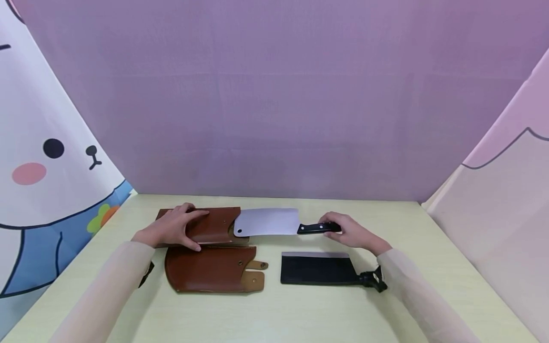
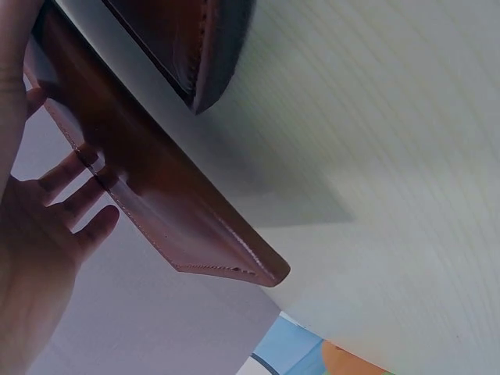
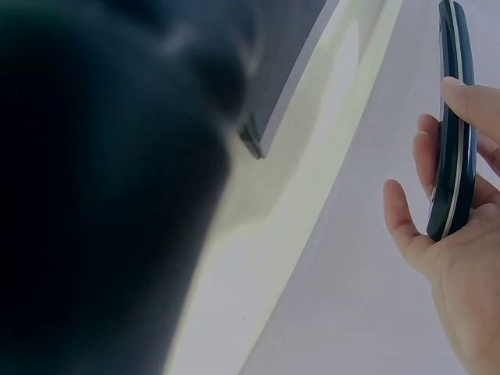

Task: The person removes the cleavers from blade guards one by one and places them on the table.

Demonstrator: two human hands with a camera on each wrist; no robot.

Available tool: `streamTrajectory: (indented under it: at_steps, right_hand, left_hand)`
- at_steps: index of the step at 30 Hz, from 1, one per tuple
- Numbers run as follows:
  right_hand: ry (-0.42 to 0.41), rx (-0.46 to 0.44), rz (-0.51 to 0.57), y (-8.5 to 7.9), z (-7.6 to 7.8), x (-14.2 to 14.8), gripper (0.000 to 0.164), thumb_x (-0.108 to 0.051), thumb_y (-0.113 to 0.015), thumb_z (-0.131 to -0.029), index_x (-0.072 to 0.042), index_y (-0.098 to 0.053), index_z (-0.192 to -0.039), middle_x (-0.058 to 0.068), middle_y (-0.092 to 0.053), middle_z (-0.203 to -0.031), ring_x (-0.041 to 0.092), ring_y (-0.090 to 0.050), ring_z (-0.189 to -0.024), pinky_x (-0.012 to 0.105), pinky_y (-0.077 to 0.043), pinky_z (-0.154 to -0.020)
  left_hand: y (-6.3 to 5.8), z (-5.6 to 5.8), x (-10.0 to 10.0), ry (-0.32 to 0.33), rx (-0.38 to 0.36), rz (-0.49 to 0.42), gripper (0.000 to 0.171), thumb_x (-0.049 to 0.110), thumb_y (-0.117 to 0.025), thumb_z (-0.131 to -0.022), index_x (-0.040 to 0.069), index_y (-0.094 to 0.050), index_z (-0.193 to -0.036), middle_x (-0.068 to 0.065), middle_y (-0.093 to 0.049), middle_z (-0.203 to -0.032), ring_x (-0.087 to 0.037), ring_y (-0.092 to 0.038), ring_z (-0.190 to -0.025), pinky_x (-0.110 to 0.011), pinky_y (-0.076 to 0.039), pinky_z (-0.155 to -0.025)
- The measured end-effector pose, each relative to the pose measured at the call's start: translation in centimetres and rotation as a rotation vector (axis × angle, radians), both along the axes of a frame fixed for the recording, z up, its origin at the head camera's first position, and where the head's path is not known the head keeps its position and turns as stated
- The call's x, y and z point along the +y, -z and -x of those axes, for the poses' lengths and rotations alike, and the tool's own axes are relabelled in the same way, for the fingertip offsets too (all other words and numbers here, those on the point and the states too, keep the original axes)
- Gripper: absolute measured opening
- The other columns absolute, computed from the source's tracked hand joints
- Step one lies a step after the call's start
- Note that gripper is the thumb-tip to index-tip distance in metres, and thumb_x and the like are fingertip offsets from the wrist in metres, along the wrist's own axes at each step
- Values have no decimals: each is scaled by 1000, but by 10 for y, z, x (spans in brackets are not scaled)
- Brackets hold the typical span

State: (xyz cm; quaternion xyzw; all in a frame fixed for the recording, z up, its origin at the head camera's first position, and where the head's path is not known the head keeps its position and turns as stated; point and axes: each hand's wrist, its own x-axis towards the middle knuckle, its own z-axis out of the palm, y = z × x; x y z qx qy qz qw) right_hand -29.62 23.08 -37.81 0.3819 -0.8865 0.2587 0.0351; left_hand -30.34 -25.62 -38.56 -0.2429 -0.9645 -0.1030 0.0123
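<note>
My left hand [image 1: 173, 226] grips a brown leather knife sheath [image 1: 214, 224] across its width, thumb at the near edge and fingers over the far side. In the left wrist view that sheath [image 2: 156, 187] hangs over its shadow, raised off the table. My right hand [image 1: 349, 231] holds a cleaver by its black riveted handle [image 1: 315, 228], which also shows in the right wrist view [image 3: 453, 133]. The silver blade [image 1: 270, 222] points left, its end at the sheath's mouth. How far the blade's end is inside cannot be told.
A second brown sheath [image 1: 210, 269] with its strap unfastened lies nearer on the pale table [image 1: 274, 314]. Right of it lies a black-bladed cleaver [image 1: 319, 270] with a silver edge, its handle end near my right sleeve. A purple cloth backdrop [image 1: 274, 105] stands behind.
</note>
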Motion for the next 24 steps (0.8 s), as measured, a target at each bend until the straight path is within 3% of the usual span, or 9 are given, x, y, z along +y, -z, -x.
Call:
streamTrajectory:
  at_steps: [8, 18, 24]
  right_hand:
    - [10, 17, -8, -1, -1, 7, 22, -6, -64, -83, -6, -59, -105, 1, -62, -96, 12, -54, -83, 34, -46, -77]
    - [17, 27, 28, -1, -4, 16, 21, -4, -64, -82, -4, -59, -103, 4, -63, -93, 15, -56, -81, 40, -46, -75]
    - [32, 55, 21, 1, -5, 25, 22, -4, -65, -81, -4, -60, -102, 1, -63, -92, 12, -56, -81, 33, -46, -75]
  left_hand:
    - [2, 1, -3, 1, -1, -9, 98, 65, -74, -55, 21, -43, -137, -14, -40, -126, -29, -41, -109, -53, -37, -88]
    - [-2, -3, -6, -1, -13, -19, 97, 63, -75, -56, 19, -43, -137, -17, -39, -127, -31, -41, -109, -53, -38, -88]
    - [-4, -4, -8, -14, -11, -13, 98, 63, -75, -56, 18, -43, -137, -18, -39, -127, -33, -42, -110, -55, -37, -88]
